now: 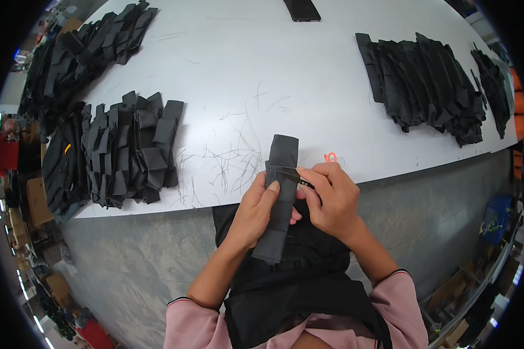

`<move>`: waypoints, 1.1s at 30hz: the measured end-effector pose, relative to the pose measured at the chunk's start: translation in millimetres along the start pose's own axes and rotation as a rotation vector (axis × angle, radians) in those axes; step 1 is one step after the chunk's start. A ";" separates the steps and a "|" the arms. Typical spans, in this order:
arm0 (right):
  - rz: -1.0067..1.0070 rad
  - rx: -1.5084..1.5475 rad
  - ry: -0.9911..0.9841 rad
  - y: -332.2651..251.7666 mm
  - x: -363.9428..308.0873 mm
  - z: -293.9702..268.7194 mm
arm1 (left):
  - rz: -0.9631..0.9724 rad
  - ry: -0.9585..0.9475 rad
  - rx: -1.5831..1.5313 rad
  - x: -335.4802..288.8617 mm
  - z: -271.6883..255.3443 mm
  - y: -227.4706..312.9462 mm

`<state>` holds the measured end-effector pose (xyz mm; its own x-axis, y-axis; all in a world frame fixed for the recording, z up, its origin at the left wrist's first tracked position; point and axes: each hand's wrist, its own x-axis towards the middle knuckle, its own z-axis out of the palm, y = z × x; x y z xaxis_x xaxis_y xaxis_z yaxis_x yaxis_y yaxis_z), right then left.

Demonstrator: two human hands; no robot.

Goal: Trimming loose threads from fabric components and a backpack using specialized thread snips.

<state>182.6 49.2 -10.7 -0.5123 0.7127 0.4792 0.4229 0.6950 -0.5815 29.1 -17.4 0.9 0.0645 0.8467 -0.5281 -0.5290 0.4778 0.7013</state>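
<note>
A black fabric strip [280, 215] with folded, stitched sections slants upright in front of me, over the table's near edge. My left hand [253, 209] is closed around its left side, thumb pressed on the front, fingers behind. My right hand [339, 200] pinches small dark thread snips [294, 175], whose tip lies against the upper part of the strip at a fold. An orange cord loop [330, 157] shows just above my right hand; I cannot tell whether it is tied to the snips. The snips' grip is mostly hidden by my fingers.
Loose thread ends [227, 160] lie scattered on the white table [215, 64]. Rows of similar black strips lie at the near left [131, 151], far left [93, 49] and right [425, 84]. A dark phone [303, 10] rests at the far edge. A blue crate [496, 218] stands at the right.
</note>
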 end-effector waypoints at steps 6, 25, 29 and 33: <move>-0.070 -0.047 -0.079 3.9 2.4 -2.2 | -0.014 -0.008 0.020 -0.8 0.8 0.6; -0.028 0.012 -0.058 7.3 -12.8 -5.5 | -0.085 -0.050 0.020 0.5 1.8 2.5; -0.042 0.025 -0.064 6.7 -10.3 -5.9 | -0.097 -0.066 0.034 -0.3 3.1 1.8; -0.040 0.035 -0.062 7.1 -10.6 -7.3 | -0.106 -0.052 0.030 -1.0 5.8 3.7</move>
<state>196.5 47.3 -15.1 -0.5743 0.6760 0.4616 0.3754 0.7186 -0.5854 32.0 -15.2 6.8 0.1630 0.8017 -0.5751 -0.4914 0.5714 0.6573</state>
